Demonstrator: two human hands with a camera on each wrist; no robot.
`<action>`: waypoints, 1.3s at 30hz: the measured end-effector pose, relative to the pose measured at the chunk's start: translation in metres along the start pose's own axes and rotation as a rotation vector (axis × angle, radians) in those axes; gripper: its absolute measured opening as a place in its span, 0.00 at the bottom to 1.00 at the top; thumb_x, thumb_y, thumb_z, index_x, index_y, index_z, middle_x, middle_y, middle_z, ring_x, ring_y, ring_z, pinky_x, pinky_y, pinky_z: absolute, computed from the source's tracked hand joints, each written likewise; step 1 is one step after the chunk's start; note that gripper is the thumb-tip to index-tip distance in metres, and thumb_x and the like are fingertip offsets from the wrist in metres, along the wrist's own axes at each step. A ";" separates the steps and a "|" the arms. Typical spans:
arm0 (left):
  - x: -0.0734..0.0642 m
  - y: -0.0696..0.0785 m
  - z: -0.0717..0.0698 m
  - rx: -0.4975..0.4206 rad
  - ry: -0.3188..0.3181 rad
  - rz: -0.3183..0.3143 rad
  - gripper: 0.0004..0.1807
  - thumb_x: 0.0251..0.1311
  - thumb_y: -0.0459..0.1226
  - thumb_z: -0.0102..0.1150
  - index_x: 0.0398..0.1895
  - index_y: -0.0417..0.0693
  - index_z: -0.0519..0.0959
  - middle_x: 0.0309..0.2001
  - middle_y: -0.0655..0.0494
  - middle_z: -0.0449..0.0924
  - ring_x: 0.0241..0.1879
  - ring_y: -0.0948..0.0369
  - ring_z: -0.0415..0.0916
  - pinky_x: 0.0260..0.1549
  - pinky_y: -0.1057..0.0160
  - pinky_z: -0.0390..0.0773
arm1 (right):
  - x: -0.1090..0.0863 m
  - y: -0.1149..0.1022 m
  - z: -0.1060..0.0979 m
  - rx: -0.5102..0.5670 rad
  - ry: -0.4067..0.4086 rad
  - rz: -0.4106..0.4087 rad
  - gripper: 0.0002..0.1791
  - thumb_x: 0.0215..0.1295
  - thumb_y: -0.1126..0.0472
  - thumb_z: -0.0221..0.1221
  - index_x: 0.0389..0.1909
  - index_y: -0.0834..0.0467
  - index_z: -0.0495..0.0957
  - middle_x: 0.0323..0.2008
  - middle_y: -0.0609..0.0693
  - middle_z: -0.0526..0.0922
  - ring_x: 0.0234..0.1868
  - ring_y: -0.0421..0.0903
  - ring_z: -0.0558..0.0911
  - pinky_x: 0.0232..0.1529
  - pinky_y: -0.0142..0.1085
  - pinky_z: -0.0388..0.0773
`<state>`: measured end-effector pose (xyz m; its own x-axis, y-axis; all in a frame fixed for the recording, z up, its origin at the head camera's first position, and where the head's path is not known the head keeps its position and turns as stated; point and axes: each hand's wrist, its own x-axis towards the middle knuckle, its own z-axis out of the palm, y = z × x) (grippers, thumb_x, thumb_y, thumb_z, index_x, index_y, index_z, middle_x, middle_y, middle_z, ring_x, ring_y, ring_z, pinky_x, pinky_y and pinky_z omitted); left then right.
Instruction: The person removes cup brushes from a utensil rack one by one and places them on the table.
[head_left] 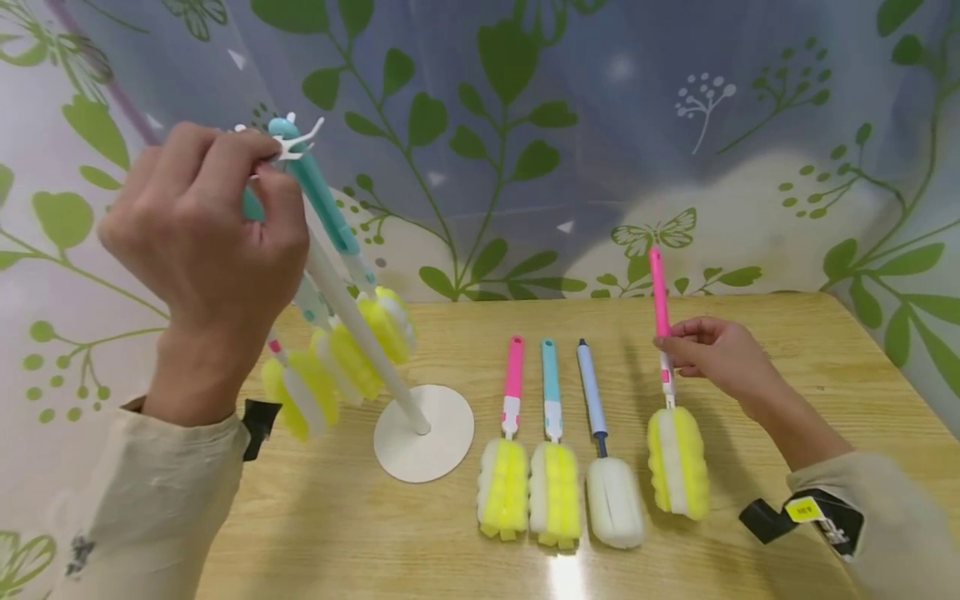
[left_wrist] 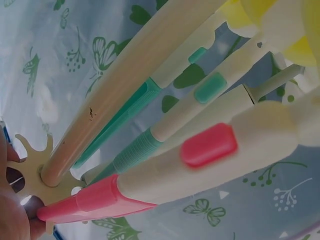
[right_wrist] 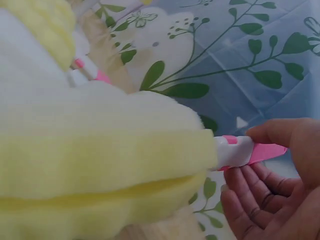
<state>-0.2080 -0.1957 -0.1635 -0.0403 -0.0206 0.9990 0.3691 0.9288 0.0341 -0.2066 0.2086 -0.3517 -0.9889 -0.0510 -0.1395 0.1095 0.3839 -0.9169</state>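
While my left hand [head_left: 213, 204] gripped the hooked top of the white stand [head_left: 364, 333], hanging brushes [head_left: 348, 364] dangled beside its pole. Further right, three sponge-headed brushes [head_left: 555, 496] lay in a row on the wooden table [head_left: 322, 533], and past them my right hand [head_left: 718, 360] pinched a pink-handled brush [head_left: 677, 462] between thumb and fingers, its yellow-and-white sponge end nearer me.

Below centre, three lying brushes [head_left: 555, 483] block my right hand [head_left: 716, 358] from passing low leftward; above their handles I have room as far as the white stand [head_left: 370, 342], whose hanging brushes [head_left: 393, 325] crowd my left wrist, centre left.
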 end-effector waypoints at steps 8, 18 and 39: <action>0.000 0.001 0.000 0.004 0.003 -0.002 0.17 0.46 0.35 0.42 0.22 0.43 0.84 0.22 0.48 0.78 0.17 0.46 0.66 0.17 0.52 0.51 | 0.001 0.028 0.010 -0.039 -0.072 0.132 0.29 0.63 0.48 0.60 0.50 0.69 0.70 0.38 0.50 0.80 0.36 0.41 0.82 0.42 0.40 0.79; 0.000 0.000 -0.001 0.004 0.011 -0.004 0.17 0.46 0.35 0.42 0.22 0.43 0.84 0.22 0.48 0.77 0.17 0.46 0.65 0.18 0.52 0.52 | 0.009 0.051 0.025 -0.016 -0.116 0.178 0.23 0.63 0.53 0.59 0.46 0.69 0.72 0.31 0.50 0.82 0.32 0.42 0.82 0.38 0.38 0.79; -0.001 0.003 0.000 -0.014 0.030 -0.009 0.18 0.47 0.36 0.41 0.21 0.43 0.85 0.22 0.48 0.78 0.17 0.46 0.64 0.18 0.52 0.51 | 0.014 0.063 0.037 -0.196 -0.064 0.186 0.21 0.59 0.51 0.63 0.35 0.66 0.71 0.25 0.52 0.76 0.24 0.43 0.77 0.26 0.34 0.74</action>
<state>-0.2067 -0.1933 -0.1648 -0.0155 -0.0404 0.9991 0.3814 0.9234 0.0433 -0.2099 0.1977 -0.4252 -0.9447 -0.0188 -0.3273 0.2606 0.5628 -0.7845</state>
